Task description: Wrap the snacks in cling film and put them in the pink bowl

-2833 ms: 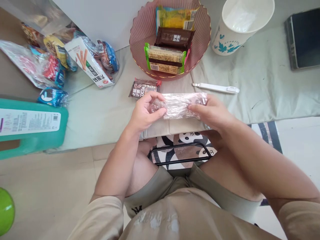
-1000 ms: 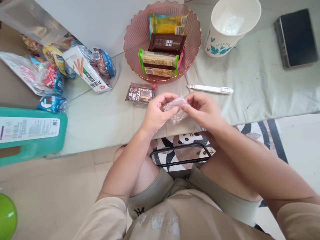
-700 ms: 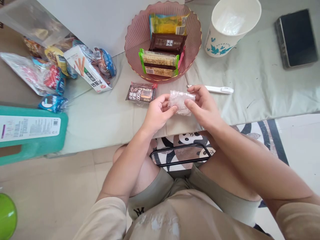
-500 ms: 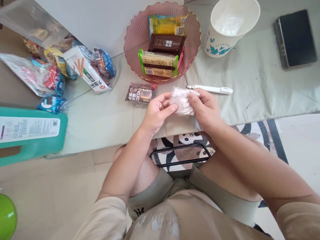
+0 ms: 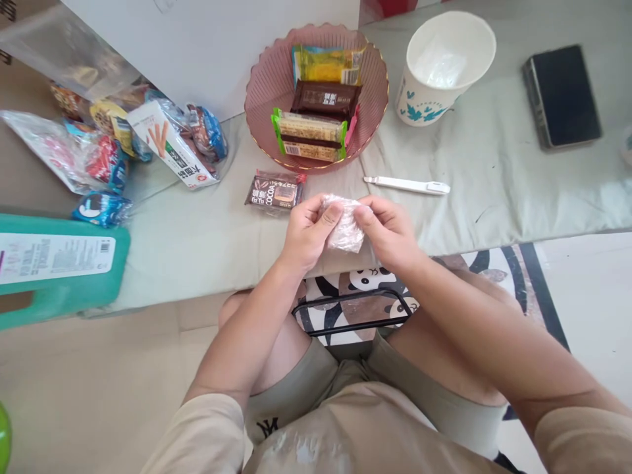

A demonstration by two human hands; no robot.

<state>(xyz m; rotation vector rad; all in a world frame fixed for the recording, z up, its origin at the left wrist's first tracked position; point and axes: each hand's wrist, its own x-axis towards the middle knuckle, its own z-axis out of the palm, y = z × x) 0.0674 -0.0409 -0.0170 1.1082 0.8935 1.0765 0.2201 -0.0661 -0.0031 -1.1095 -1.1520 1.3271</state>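
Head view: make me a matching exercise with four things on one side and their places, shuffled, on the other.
1 crumpled clear wrapper
2 cocoa pack
3 green-edged bar
4 white cup

A in the pink bowl
B pinched between left hand and right hand
C flat on the cloth, beside the left hand
D upright, right of the pink bowl

Pairs: 1-B, 2-C, 3-A, 4-D.

The clear plastic wrapper is crumpled into a small translucent wad. It is held aloft, pinched at both sides.
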